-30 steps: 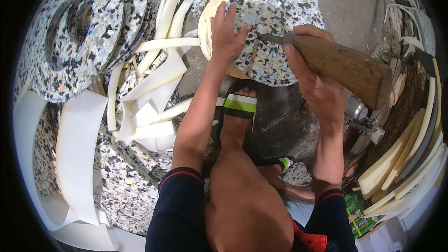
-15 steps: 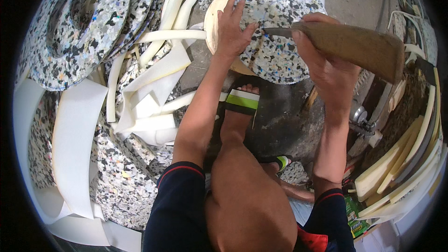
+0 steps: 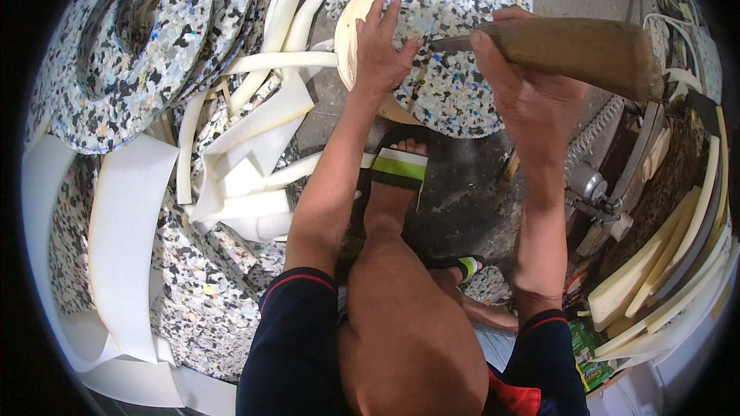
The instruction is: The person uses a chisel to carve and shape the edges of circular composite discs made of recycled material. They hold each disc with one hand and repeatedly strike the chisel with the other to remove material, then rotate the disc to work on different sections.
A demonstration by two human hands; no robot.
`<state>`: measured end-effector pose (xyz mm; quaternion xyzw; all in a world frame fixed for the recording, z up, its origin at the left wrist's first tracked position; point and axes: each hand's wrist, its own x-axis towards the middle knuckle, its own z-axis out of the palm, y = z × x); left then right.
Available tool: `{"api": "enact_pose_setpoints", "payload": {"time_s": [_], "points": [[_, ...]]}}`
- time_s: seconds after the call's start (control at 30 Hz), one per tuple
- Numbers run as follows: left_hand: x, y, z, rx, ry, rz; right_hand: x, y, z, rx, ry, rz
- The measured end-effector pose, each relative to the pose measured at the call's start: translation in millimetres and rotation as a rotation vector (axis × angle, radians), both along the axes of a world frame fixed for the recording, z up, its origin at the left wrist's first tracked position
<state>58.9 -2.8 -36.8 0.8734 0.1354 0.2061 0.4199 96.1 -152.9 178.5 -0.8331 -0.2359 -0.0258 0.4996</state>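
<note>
A round speckled foam disc (image 3: 455, 100) in black, white and blue lies on a pale wooden round (image 3: 347, 54), whose edge shows at the left. Fingers spread, my left hand (image 3: 379, 50) rests on the disc's left part and holds nothing. My right hand (image 3: 532, 104) grips a knife (image 3: 566, 45) with a thick brown wooden handle. Its narrow dark blade points left over the middle of the disc, close to my left thumb. Whether the blade tip is in the foam or just above it I cannot tell.
Large speckled foam rings (image 3: 177, 54) are piled at the far left. Around them lie white foam strips (image 3: 127, 239) and offcuts. A metal spring device (image 3: 590, 181) stands on the right beside curved foam pieces (image 3: 655, 262). My sandalled foot (image 3: 399, 166) is just below the disc.
My right hand has shifted slightly left, and the knife handle has turned so its broad end sits a little higher. The left hand stays almost still on the disc.
</note>
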Motion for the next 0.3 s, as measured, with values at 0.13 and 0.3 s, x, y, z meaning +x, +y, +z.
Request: {"api": "enact_pose_setpoints", "payload": {"time_s": [0.13, 0.3], "points": [[0, -1, 1, -0.014, -0.016, -0.008, 0, 7, -10, -0.104, 0.013, -0.055], [-1, 1, -3, -0.082, -0.031, -0.022, -3, 4, 1, 0.067, 0.118, -0.041]]}}
